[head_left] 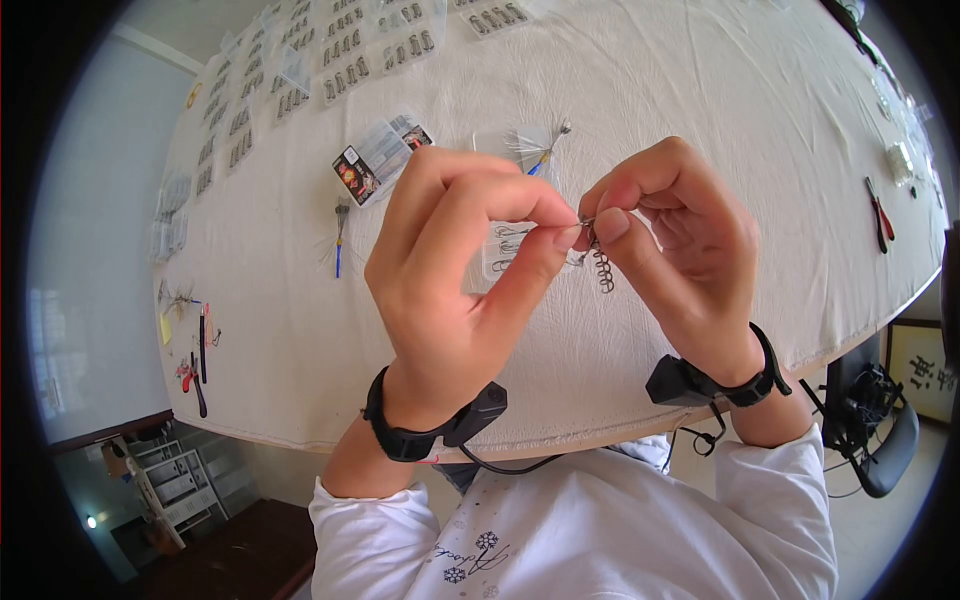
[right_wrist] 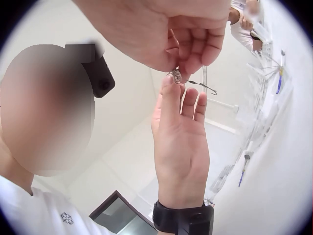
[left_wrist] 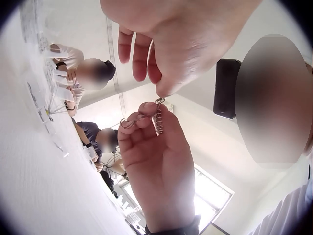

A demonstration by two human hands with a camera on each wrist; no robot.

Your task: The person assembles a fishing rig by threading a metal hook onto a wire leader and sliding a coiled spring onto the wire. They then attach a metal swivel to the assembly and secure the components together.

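In the head view, both hands meet over the table around a small metal fishing rig with a coiled spring [head_left: 603,272]. My left hand [head_left: 432,285] pinches the rig's small top end between thumb and index finger. Thumb and index finger of my right hand [head_left: 695,265] grip it just beside that, and the spring hangs below them. A thin hook [left_wrist: 127,124] sticks out from the right fingers in the left wrist view. The right wrist view also shows the hook [right_wrist: 210,89] and the spring [right_wrist: 177,76] between both hands. Fingertips hide the joint itself.
Behind the hands lies a clear box [head_left: 492,262] with metal pieces. Printed packaging [head_left: 355,175] and wire bundles with blue stems [head_left: 339,250] lie nearby. Several filled clear cases [head_left: 345,75] line the far left. Pliers lie right [head_left: 880,215] and left [head_left: 198,390]. Other people sit along the table.
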